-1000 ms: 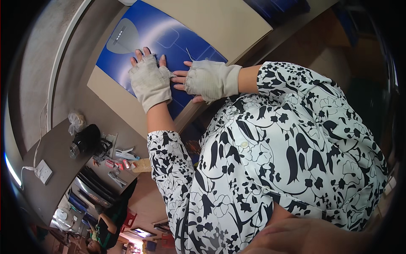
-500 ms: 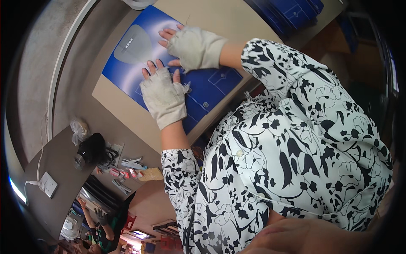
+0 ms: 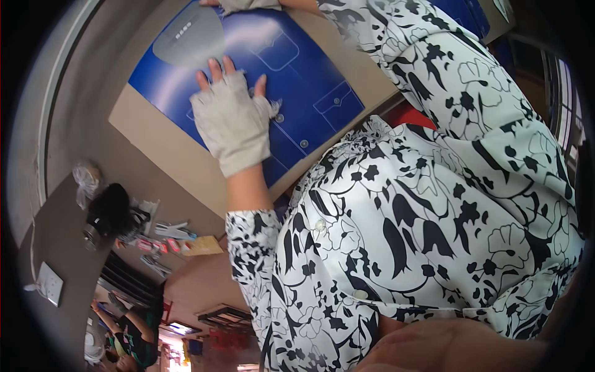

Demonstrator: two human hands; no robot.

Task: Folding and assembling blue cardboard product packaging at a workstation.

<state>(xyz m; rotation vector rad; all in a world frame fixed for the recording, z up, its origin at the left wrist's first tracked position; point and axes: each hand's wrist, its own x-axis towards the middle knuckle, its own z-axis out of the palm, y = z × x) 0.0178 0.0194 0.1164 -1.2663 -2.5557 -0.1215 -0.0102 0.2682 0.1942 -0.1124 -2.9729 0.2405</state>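
Observation:
A large glossy blue sheet [image 3: 297, 80], printed with a denim-like pocket-and-button pattern and a grey rounded patch, lies flat on a beige board [image 3: 155, 130]. My left hand [image 3: 232, 124], in a fingerless off-white glove, rests palm down on the sheet with its fingers spread. At the upper edge of the view, my right hand [image 3: 251, 5] in a matching glove is at the sheet's far side. Most of it is cut off, but a finger stretches out over the grey patch.
More blue printed sheets [image 3: 465, 15] lie at the upper right. On the left, a grey surface holds a black object [image 3: 111, 211], a clear plastic bag [image 3: 88, 180], metal clips [image 3: 173, 230] and a yellowish block [image 3: 203, 246]. A person [image 3: 133, 328] works at lower left.
My right hand has moved up and away from the sheet's middle, to the view's upper edge. My left hand stays spread on the sheet. The view has shifted slightly.

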